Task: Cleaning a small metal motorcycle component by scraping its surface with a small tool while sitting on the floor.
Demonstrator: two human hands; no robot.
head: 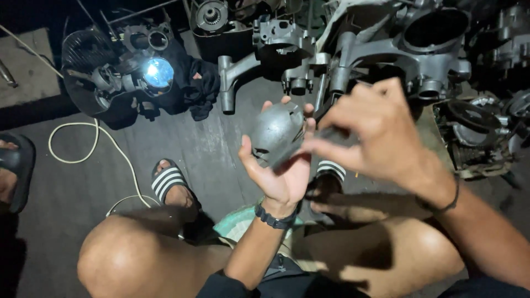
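My left hand (279, 171) is raised palm-up and grips a rounded grey metal part (276, 132) with slots in its top. Its thumb is on the left side of the part and its fingertips show at the upper right. My right hand (375, 129) comes in from the right. Its pinched fingers hold a blurred dark object (334, 135) against the part's right side. What that object is cannot be told. Both wrists wear dark bands.
I sit low with bare knees apart and striped sandals (168, 182) on a dark floor. Grey engine casings (386, 49) crowd the far side. A lit lamp (158, 72) rests on a black engine with a dark cloth. A pale cord (83, 143) loops at left. Another person's sandalled foot (11, 171) shows at far left.
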